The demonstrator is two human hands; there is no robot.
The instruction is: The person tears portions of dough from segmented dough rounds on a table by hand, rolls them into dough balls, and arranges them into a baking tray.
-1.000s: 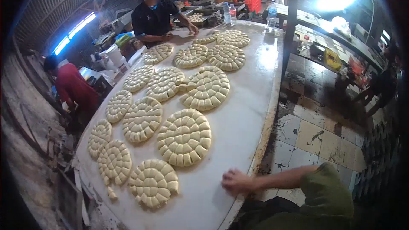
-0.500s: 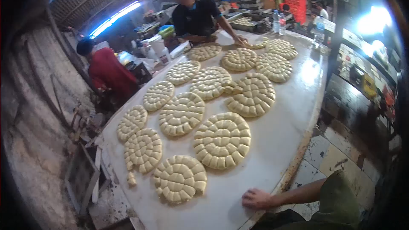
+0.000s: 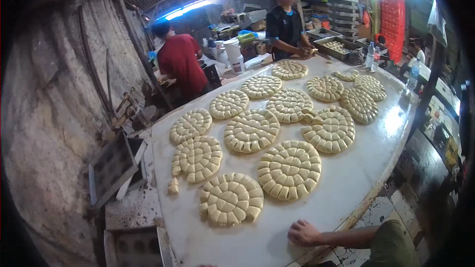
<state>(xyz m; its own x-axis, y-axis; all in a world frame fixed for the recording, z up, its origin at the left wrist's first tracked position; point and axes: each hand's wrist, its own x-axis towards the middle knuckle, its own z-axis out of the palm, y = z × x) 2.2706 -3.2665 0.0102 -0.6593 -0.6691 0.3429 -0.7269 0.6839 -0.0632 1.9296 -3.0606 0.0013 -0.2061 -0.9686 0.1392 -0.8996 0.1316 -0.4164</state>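
My right hand rests on the near right edge of the pale tabletop, fingers curled in, with nothing seen in it. At the bottom edge, a sliver of skin that may be my left hand just shows; its fingers are hidden. Closest to both is a flat round of dough cut into small pieces in rings. Another cut dough round lies beyond my right hand, apart from it. Several more rounds cover the table behind. A small loose dough piece sits at the left.
Across the table, a person in black holds a dough piece near trays of dough. Another person in red works at the left. Plastic bottles stand at the far right edge. Metal trays lean at the left.
My view has swung left, so the table appears further right. The person in black has drawn their hand back from the dough and stands more upright. My right hand stays on the table.
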